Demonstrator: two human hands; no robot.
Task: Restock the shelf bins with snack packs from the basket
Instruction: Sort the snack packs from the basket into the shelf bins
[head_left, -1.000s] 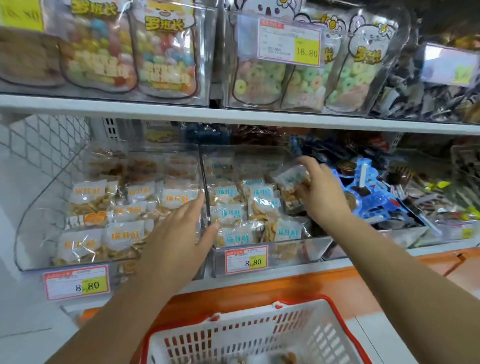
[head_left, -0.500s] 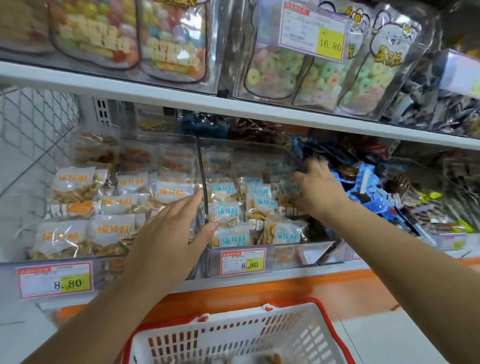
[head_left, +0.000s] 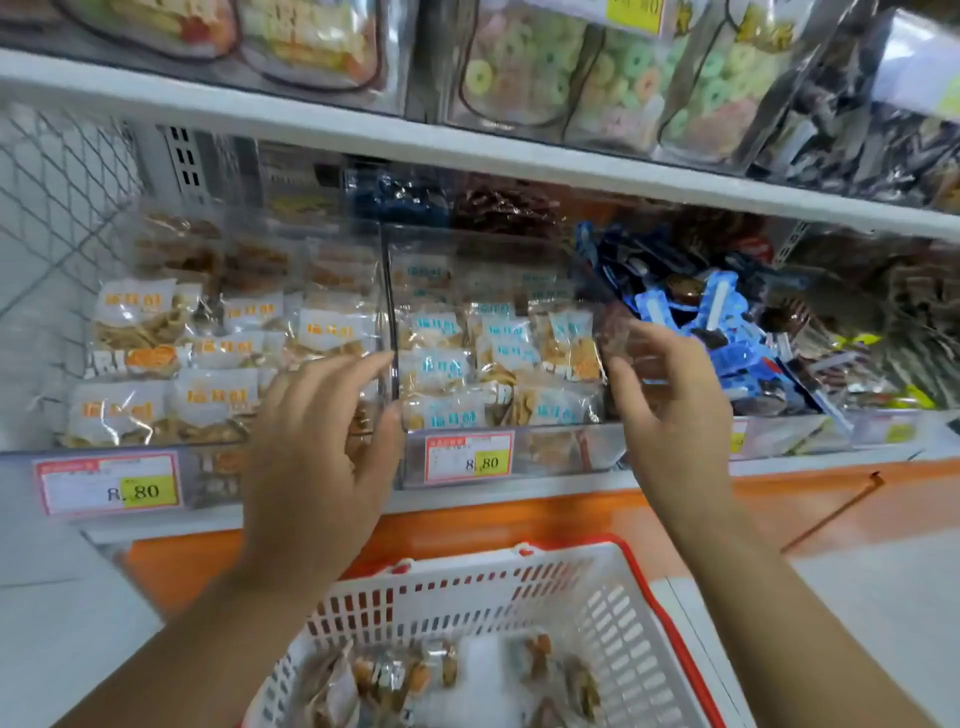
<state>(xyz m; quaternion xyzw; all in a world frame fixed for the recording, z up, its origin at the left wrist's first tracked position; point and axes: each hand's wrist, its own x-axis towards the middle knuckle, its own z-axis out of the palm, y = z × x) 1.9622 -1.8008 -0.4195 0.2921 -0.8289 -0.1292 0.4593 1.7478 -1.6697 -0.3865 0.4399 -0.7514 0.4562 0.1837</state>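
Two bins (head_left: 561, 452) of snack packs (head_left: 447, 366) | dark divider (head_left: 387, 301) between | basket (head_left: 467, 587) below

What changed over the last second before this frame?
The right hand let go of its clear snack pack in the clear plastic middle bin, among the blue-labelled snack packs, and drew back, grip open. The left hand stayed by the dark bin divider; the white plastic basket with red rim stayed below.
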